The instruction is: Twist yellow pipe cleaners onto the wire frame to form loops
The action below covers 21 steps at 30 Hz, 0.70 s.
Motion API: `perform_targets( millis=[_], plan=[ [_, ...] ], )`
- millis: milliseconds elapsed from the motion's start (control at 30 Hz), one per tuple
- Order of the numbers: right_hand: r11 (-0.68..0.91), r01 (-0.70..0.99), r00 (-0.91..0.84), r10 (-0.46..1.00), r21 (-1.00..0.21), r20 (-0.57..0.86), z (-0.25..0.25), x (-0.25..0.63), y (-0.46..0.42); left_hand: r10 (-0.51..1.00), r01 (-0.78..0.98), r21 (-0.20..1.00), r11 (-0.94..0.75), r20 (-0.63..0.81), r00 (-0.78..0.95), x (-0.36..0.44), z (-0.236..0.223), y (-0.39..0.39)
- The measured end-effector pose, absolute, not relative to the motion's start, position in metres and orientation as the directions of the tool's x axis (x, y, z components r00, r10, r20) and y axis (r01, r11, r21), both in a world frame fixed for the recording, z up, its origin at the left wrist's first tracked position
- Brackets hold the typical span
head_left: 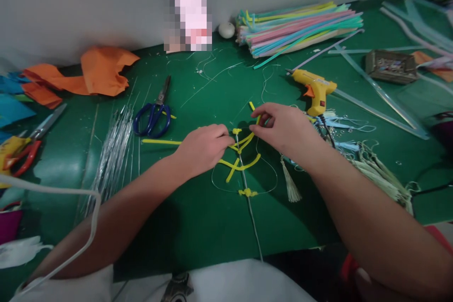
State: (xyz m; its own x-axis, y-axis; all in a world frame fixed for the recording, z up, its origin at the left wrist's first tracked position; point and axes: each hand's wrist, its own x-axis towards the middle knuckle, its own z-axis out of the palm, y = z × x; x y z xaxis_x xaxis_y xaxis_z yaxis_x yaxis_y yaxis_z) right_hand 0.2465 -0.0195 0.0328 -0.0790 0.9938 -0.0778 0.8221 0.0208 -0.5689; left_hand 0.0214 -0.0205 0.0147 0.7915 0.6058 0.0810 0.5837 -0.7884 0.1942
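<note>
On the green tabletop (283,226), between both hands, yellow strips (250,165) are set across a thin stem (244,179). Tufts (248,192) are already formed nearer and farther along it; several strip ends are left loose. The stem is laid near to far, its far end tipped left. Strips are pinched by the left hand (203,148) and right hand (279,120).

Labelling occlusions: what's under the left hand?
A yellow stem goes out of sight at the left hand from one side; a curved yellow strip emerges on the other. Covered: whether they join, and the green table directly beneath.
</note>
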Motion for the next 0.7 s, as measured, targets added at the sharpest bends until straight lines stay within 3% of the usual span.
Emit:
perform_targets(
  millis=[100, 233, 400, 500, 700],
  plan=[
    [-0.002, 0.684, -0.091, 0.992, -0.73, -0.088, 0.0268, 0.248, -0.0167, 0.605, 0.582, 0.194, -0.79, 0.088, 0.792, 0.0215, 0.0136, -0.0203],
    [-0.109, 0.51, -0.088, 0.98, -0.853, -0.178, 0.0245, 0.2487, -0.0141, 0.609, 0.587, 0.194, -0.786, 0.081, 0.789, 0.0216, 0.0131, -0.0192],
    [-0.245, 0.128, -0.14, 0.955, -0.961, -0.262, 0.0303, 0.2454, -0.0163, 0.623, 0.599, 0.216, -0.771, 0.058, 0.78, 0.0218, 0.0146, -0.0187],
    [-0.284, 0.143, -0.178, 0.935, -0.948, -0.307, 0.0298, 0.2439, -0.0177, 0.623, 0.598, 0.224, -0.769, 0.059, 0.78, 0.0215, 0.0157, -0.0181],
    [-0.191, 0.295, -0.131, 0.963, -0.936, -0.237, 0.0223, 0.2438, -0.0149, 0.648, 0.607, 0.301, -0.736, 0.054, 0.76, 0.0192, 0.0187, -0.0152]
  ],
)
